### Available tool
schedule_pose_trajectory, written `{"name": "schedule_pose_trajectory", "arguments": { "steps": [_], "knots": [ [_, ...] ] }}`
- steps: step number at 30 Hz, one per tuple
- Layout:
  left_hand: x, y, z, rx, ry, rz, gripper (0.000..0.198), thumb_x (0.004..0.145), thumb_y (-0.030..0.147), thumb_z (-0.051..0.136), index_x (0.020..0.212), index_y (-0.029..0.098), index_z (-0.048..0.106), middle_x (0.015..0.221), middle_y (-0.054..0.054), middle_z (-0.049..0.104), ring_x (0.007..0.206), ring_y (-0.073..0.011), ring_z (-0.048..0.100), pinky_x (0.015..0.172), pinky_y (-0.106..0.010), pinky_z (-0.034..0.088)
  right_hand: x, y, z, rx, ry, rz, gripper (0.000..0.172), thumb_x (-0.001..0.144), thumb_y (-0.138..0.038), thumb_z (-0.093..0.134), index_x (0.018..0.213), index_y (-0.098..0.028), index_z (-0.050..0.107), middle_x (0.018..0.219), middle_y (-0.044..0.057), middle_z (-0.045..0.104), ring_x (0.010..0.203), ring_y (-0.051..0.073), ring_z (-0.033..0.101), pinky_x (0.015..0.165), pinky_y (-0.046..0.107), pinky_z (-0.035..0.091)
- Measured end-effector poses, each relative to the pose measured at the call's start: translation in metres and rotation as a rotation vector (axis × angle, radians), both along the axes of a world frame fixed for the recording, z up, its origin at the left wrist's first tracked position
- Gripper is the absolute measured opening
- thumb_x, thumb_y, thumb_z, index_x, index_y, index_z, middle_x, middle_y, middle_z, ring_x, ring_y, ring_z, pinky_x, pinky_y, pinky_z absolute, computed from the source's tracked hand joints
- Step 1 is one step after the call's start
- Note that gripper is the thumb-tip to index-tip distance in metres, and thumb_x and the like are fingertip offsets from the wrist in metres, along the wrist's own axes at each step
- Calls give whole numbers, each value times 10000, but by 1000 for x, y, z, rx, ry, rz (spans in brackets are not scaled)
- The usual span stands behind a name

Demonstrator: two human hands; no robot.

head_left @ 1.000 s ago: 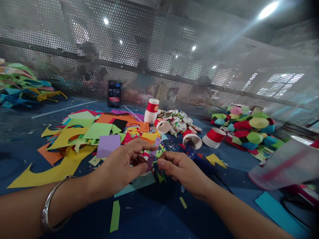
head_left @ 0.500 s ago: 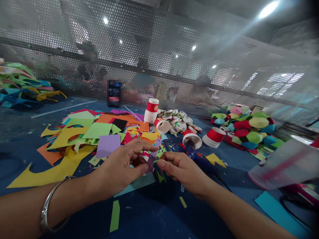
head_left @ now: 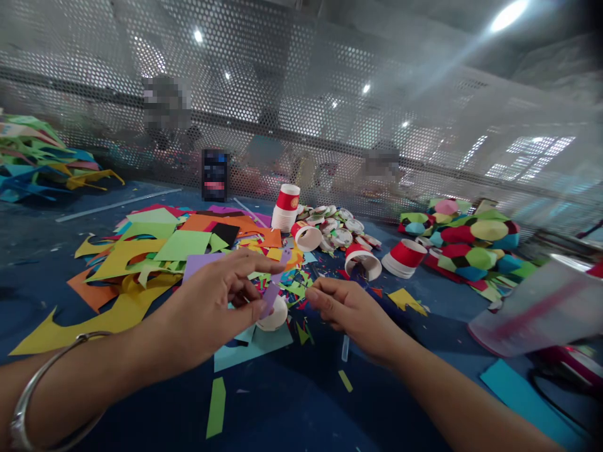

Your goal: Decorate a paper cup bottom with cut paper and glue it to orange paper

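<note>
A narrow purple paper strip (head_left: 270,297) is pinched between the thumb and fingers of my left hand (head_left: 221,301). Just beneath it, a short white paper cup piece (head_left: 274,316) rests on a light blue paper sheet (head_left: 254,351). To the right, my right hand (head_left: 351,317) is closed with thumb against forefinger; whatever it pinches is too small to make out. The hands are apart. Behind the right hand lies a dark blue tool (head_left: 384,302), probably a glue gun, its tip in a tipped red-and-white paper cup (head_left: 362,263).
Coloured paper sheets and scraps (head_left: 122,251) pile up at left. Stacked cups (head_left: 285,210), round paper discs (head_left: 336,226) and a phone (head_left: 215,176) stand behind. Colourful paper pieces (head_left: 471,235) and a translucent pitcher (head_left: 541,307) are at right. A perforated metal screen (head_left: 301,94) borders the table.
My left hand has moved left and slightly toward me with the purple strip, uncovering the white cup piece. My right hand has shifted slightly right, widening the gap between them.
</note>
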State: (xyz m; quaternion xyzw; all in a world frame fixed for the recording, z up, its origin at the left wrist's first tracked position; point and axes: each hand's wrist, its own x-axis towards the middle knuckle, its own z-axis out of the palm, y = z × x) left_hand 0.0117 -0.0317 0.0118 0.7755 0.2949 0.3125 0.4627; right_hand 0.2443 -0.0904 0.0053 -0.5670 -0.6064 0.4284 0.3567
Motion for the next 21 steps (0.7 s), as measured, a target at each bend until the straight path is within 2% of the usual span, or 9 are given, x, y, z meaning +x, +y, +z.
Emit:
{"name": "schedule_pose_trajectory", "arguments": {
  "steps": [2, 4, 6, 10, 13, 15, 17, 19, 21],
  "knots": [
    [-1, -3, -3, -68, 62, -61, 456, 804, 256, 645, 1257, 274, 599, 855, 9, 647, 705, -136, 623, 617, -243, 512, 3, 2, 1, 19, 10, -27, 437, 913, -592, 582, 733, -211, 469, 641, -70, 292, 542, 95, 209, 471, 257, 161],
    [-1, -9, -7, -118, 144, -124, 450, 783, 222, 627, 1230, 273, 613, 773, 25, 619, 675, -140, 619, 608, -247, 510, 6, 3, 0, 30, 11, -48, 425, 916, -597, 573, 765, -207, 496, 638, -74, 298, 534, 92, 206, 473, 258, 157],
    [0, -15, -10, -132, 216, -175, 453, 756, 188, 611, 1200, 274, 632, 805, 17, 617, 668, -141, 620, 579, -238, 500, 7, 4, -1, 39, -11, -57, 424, 914, -604, 568, 786, -204, 515, 630, -79, 304, 523, 89, 207, 477, 260, 162],
    [-2, -24, -11, -29, 284, -240, 512, 730, 160, 606, 1220, 308, 633, 908, 4, 639, 676, -136, 628, 583, -232, 505, 5, 5, -1, 70, -135, -50, 398, 929, -576, 555, 783, -208, 517, 621, -75, 335, 529, 98, 282, 500, 268, 212],
    [-2, -24, -7, 19, 318, -248, 529, 756, 168, 589, 1268, 303, 610, 798, 17, 651, 617, -136, 629, 551, -223, 481, 4, 5, -1, 124, -232, -26, 377, 948, -541, 539, 768, -211, 508, 636, -62, 352, 559, 112, 317, 523, 275, 246],
    [-3, -18, -2, 93, 325, -231, 486, 792, 186, 560, 1264, 289, 617, 778, 13, 669, 597, -135, 625, 540, -224, 458, 4, 5, 0, 172, -309, -17, 385, 955, -531, 528, 742, -214, 481, 652, -52, 363, 583, 120, 332, 537, 276, 261],
    [-6, -7, 3, 220, 342, -183, 390, 823, 210, 537, 1187, 275, 660, 859, -4, 702, 591, -127, 607, 546, -235, 436, 3, 4, 0, 208, -399, -17, 402, 956, -534, 522, 720, -216, 453, 656, -44, 381, 595, 126, 352, 543, 278, 267],
    [-12, 8, 8, 268, 392, -132, 282, 832, 226, 538, 1061, 261, 697, 915, -7, 712, 651, -137, 620, 583, -246, 431, 2, 4, 0, 222, -465, -14, 405, 954, -543, 518, 721, -218, 453, 650, -40, 403, 593, 129, 363, 539, 280, 262],
    [-22, 23, 12, 334, 494, -122, 228, 814, 273, 593, 1014, 263, 702, 908, -5, 703, 719, -160, 624, 622, -260, 420, 2, 4, -1, 217, -486, -9, 391, 953, -544, 516, 740, -220, 474, 646, -38, 419, 586, 130, 364, 530, 281, 256]
  ]
}}
